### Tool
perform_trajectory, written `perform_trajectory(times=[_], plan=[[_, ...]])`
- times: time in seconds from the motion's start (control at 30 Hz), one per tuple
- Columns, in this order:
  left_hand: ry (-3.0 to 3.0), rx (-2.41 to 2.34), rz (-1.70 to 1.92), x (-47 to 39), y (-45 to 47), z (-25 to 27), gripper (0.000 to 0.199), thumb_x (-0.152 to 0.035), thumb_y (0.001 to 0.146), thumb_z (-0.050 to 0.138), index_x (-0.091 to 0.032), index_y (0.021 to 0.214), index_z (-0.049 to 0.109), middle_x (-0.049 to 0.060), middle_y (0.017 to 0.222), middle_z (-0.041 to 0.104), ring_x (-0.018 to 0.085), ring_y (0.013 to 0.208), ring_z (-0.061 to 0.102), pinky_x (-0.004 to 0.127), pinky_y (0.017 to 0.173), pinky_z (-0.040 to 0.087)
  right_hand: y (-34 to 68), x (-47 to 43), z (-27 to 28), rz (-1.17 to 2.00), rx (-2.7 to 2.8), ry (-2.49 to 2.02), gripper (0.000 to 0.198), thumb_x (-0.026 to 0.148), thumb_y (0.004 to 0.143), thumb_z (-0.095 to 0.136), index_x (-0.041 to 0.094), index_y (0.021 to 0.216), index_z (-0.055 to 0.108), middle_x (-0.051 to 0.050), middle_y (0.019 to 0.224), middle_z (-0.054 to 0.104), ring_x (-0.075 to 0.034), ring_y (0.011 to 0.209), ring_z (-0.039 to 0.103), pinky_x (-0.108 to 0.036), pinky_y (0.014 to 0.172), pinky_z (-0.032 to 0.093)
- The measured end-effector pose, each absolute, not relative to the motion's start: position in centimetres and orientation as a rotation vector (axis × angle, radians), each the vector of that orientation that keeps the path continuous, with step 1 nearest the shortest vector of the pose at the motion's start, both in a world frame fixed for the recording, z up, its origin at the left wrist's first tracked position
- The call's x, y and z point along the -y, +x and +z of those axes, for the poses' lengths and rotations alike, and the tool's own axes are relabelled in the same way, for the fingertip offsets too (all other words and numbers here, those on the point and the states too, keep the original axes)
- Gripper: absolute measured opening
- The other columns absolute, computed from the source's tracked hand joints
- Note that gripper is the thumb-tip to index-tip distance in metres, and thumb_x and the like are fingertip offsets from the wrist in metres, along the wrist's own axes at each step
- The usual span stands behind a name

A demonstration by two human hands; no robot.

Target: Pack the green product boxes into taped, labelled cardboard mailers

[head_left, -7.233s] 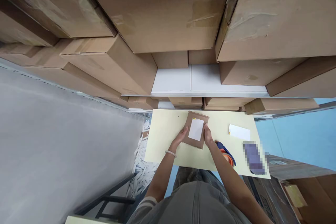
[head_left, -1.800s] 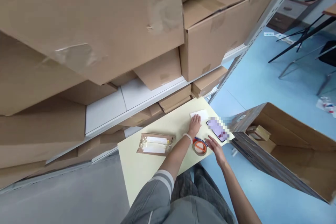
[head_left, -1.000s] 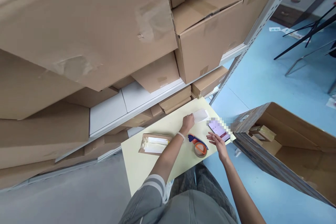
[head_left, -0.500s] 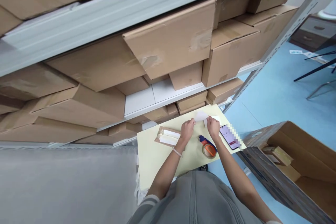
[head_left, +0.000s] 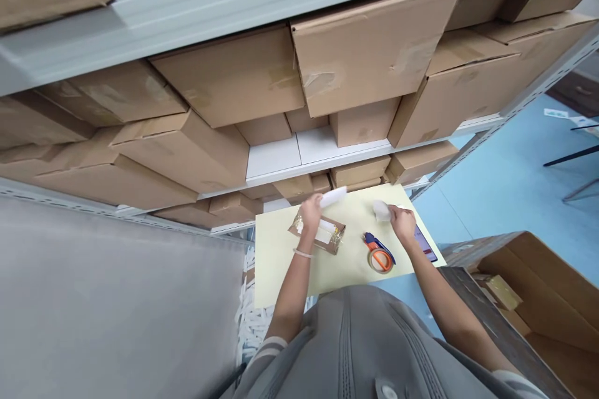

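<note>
My left hand (head_left: 311, 212) is closed on a white paper label (head_left: 333, 197), raised above a small cardboard parcel (head_left: 337, 228). Clear tape and white paper cover much of that parcel, which lies on the pale yellow tabletop (head_left: 276, 268). To the right, my right hand (head_left: 403, 223) pinches a curled piece of white paper (head_left: 382, 211). A roll of tape (head_left: 380, 260) lies between my forearms, with a blue and orange cutter (head_left: 374, 240) against it. Next to my right wrist, a phone (head_left: 427, 244) is partly hidden.
Shelves with several cardboard boxes (head_left: 374, 43) rise right behind the table. A large open carton (head_left: 552, 274) stands at the right, with a smaller box (head_left: 501, 293) inside. A grey wall surface (head_left: 116, 299) fills the lower left, and shredded white paper (head_left: 255, 324) lies beside the table.
My hands have moved apart from one shared white sheet. Each now holds its own piece, the left over the parcel, the right near the phone. The view has shifted slightly.
</note>
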State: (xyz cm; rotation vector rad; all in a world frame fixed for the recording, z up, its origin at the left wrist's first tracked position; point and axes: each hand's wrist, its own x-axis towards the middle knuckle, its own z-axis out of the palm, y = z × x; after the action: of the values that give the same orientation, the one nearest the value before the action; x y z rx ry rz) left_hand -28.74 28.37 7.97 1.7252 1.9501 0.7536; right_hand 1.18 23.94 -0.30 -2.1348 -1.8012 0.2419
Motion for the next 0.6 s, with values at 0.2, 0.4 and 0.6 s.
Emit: perform_trajectory(times=[0.2, 0.4, 0.6], plan=[[1.562, -1.952, 1.073, -28.4, -33.7, 9.4, 0.025, -0.026, 0.093, 0.051, -0.017, 0.098, 0.074, 0.007, 0.094, 0.077, 0.019, 0.083, 0.069, 0.027, 0.079, 0.049, 2.8, -23.4, 0.1, 0.323, 1.665, -2.074, 0.051, 0.031, 0.089, 0.05, 0.007, 0.133, 0.057, -0.022, 0.124, 0.066, -0.033, 0.112, 0.063, -0.044, 0.098, 0.043], [1.413, -1.784, 1.314, -25.2, -30.2, 10.8, 0.026, -0.032, 0.091, 0.054, -0.016, 0.095, 0.074, 0.006, 0.092, 0.077, 0.018, 0.083, 0.07, 0.025, 0.076, 0.051, -2.4, -24.1, 5.3, 0.682, 1.346, -1.631, 0.057, 0.05, 0.085, 0.057, 0.015, 0.13, 0.058, -0.018, 0.121, 0.068, -0.029, 0.114, 0.064, -0.049, 0.1, 0.047], [1.362, -1.643, 1.534, -22.1, -26.9, 15.5, 0.028, -0.04, 0.09, 0.058, -0.019, 0.098, 0.075, 0.006, 0.096, 0.077, 0.019, 0.088, 0.071, 0.028, 0.082, 0.053, -9.9, -21.9, 14.5, 0.924, 1.533, -1.175, 0.041, 0.044, 0.091, 0.056, 0.025, 0.126, 0.062, -0.009, 0.119, 0.071, -0.023, 0.109, 0.067, -0.044, 0.099, 0.051]])
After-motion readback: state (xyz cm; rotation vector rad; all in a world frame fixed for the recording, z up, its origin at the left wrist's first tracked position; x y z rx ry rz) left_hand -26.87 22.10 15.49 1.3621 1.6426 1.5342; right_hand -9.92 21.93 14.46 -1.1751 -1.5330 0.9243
